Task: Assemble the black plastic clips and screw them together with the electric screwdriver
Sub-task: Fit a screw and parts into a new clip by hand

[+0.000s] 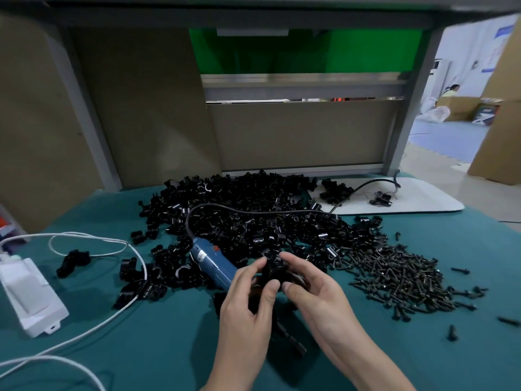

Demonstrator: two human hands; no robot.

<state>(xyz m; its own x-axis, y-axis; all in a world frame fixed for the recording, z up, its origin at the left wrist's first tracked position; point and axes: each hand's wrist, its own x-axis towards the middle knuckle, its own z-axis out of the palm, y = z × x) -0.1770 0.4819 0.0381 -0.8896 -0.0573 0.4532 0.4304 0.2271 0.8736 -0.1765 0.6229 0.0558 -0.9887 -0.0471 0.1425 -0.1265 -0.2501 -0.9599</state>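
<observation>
Both hands meet near the middle of the teal table mat (141, 348), and between them sits a black plastic clip (272, 270). The left hand (248, 300) grips it with curled fingers, the thumb pressed on its near face. The right hand (313, 292) pinches its other side between thumb and forefinger. Whether the clip is one part or two fitted together cannot be told, since the fingers cover much of it.

The blue electric screwdriver (211, 261) lies on the mat at ten o'clock from the hands, its nose end hidden behind the left hand. Its black cord (253, 211) loops up over the big pile of loose clips (253, 221), which spreads from eleven to one o'clock. At three o'clock lies a heap of dark screws (400, 277), with a few strays scattered toward four o'clock.

At nine o'clock, well apart from the hands, a white power supply box (28, 292) rests near the mat's left edge. A white cable (93, 244) curls past it, and a single clip piece (74, 262) lies just inside its loop. At one o'clock, beyond the pile, a white board (408, 198) carries a few more clips. Brown cardboard panels (141, 108) stand behind the bench at twelve o'clock.
</observation>
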